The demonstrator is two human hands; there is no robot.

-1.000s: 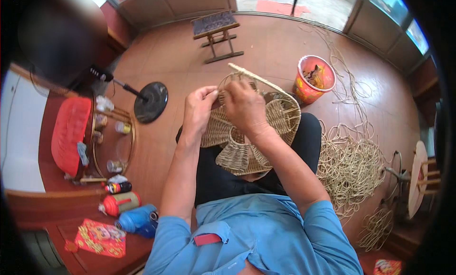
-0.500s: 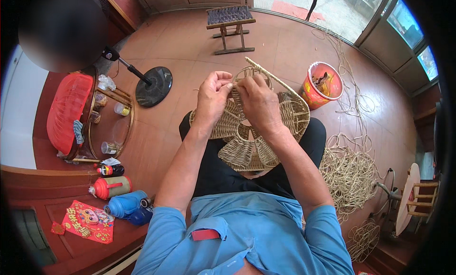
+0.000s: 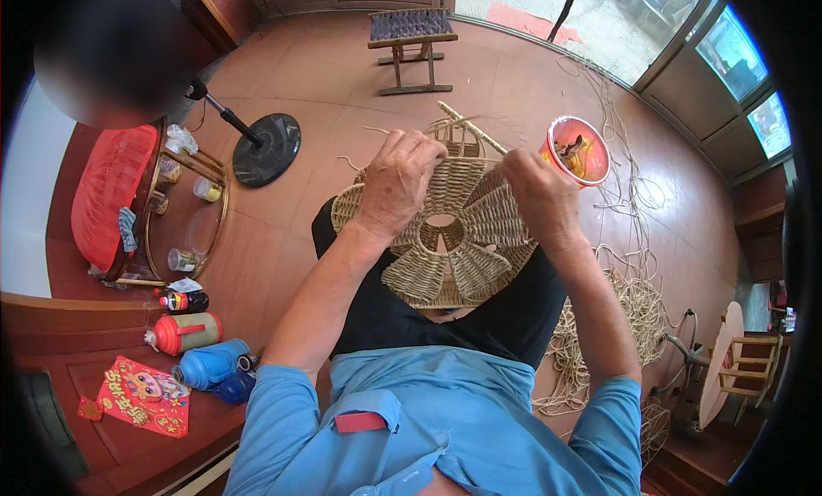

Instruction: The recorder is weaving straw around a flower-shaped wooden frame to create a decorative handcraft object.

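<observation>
A woven piece of tan cord (image 3: 441,265) with a petal pattern and a round hole in the middle rests across my lap, its rods sticking up at the far edge. My left hand (image 3: 398,184) is closed, its fingertips pinching the far left part of the weave. At the right side of the piece, my right hand (image 3: 545,196) is closed too. A pale strand of cord runs from the weave toward its fingers, which partly hide it. Loose cord ends stick out beyond my left hand.
A red bucket (image 3: 591,152) stands beyond my right hand. A heap of loose cord (image 3: 629,325) lies on the floor at the right. Farther out are a low stool (image 3: 411,34), a round black stand base (image 3: 267,149), flasks (image 3: 205,365) and a glass-shelved side table (image 3: 224,205).
My right hand has moved right, away from my left hand, uncovering more of the weave. My left hand has shifted right and turned its back up at the far edge.
</observation>
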